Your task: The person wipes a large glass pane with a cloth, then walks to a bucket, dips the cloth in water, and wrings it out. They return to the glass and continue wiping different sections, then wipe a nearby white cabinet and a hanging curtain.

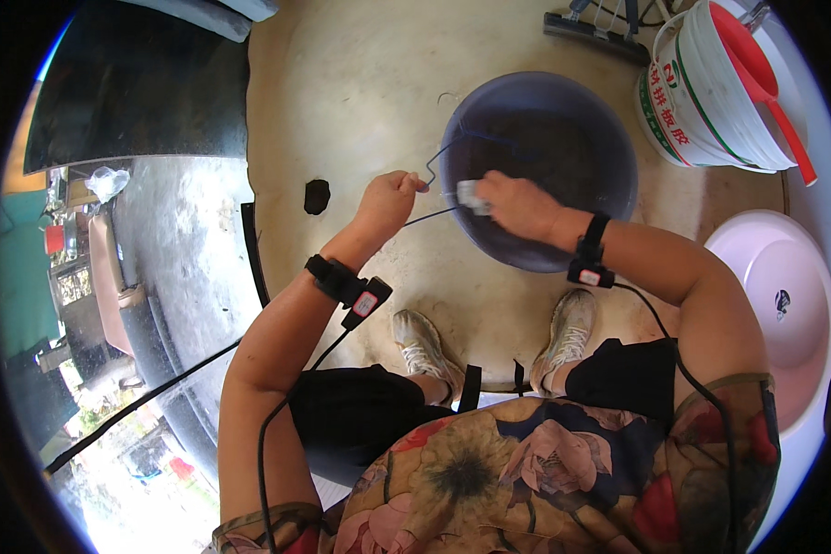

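Observation:
My left hand (390, 201) is closed on a thin, bent blue wire (430, 165), left of a blue-grey plastic basin (462, 232). The wire could be a clothes hanger, but its full shape does not show. One stretch runs over the basin's rim into the inside, and a straight stretch passes below my left fingers toward my right hand (523, 211). That hand is over the basin's left side, gripping a whitish wad (472, 197), blurred, either cloth or scrubber. Dark liquid appears to fill the basin; what lies under it is hidden.
A white bucket (692, 104) bearing writing holds a red dipper (758, 76) at upper right. Below it stands a pink basin (769, 263). A black-footed stand (595, 38) is at the top. A dark hole (316, 197) marks the floor at left. Cables trail from both wristbands.

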A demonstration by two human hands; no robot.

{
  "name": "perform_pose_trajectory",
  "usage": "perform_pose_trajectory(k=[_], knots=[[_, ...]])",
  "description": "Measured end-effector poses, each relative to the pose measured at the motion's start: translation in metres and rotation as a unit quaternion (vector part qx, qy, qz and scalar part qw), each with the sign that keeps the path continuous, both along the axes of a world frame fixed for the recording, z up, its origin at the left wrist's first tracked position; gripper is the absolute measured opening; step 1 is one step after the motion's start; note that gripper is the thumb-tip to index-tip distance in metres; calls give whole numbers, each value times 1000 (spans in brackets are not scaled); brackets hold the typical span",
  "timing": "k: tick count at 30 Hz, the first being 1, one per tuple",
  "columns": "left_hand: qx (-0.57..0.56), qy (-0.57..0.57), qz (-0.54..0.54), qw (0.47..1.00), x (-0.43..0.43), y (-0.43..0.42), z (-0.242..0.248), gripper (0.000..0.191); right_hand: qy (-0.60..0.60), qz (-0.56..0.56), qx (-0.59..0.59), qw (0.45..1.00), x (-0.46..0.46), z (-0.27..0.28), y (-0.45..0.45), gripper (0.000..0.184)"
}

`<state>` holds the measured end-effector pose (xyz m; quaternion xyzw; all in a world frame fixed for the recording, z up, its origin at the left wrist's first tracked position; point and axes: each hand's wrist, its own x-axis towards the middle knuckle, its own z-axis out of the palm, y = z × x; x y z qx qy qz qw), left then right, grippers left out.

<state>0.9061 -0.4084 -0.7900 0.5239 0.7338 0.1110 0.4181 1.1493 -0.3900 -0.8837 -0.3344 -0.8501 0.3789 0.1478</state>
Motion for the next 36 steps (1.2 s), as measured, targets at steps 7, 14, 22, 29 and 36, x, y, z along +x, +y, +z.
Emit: perform_pose_trajectory(k=[7,14,22,29,36], knots=[[-117,-158,36,980,-16,-2,17,25,-196,-197,34,960,125,-94,71,33],[-196,-367,145,898,-20,-7,22,28,-133,-308,-273,902,101,-130,85,47],[-227,-269,72,933,-7,-10,20,30,36,-340,-299,891,-5,-83,90,35],[-278,-293,47,914,2,-9,21,32,143,-168,14,975,-63,-31,85,29],[-258,-267,63,926,2,-7,14,29,163,-73,-55,982,-76,11,39,24]])
